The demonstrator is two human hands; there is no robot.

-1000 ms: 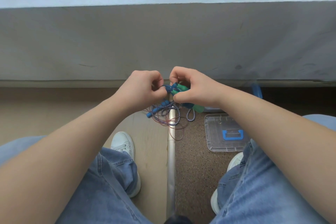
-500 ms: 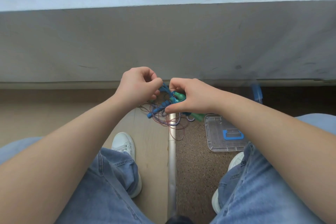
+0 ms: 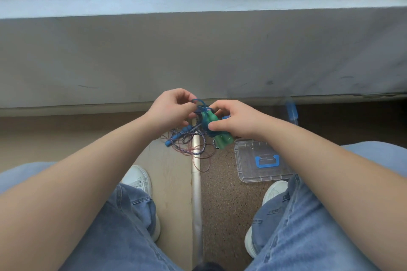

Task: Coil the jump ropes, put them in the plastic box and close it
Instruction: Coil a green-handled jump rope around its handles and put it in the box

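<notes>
left grip and right grip hold tangled jump ropes beside clear lid.

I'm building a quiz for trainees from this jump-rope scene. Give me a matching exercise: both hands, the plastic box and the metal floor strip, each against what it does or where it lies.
1 left hand
2 right hand
3 plastic box
4 metal strip

a lies on the speckled floor
b pinches the blue cord
c runs between the wood floor and the speckled floor
d grips the green handles

Pairs: 1-b, 2-d, 3-a, 4-c
</notes>
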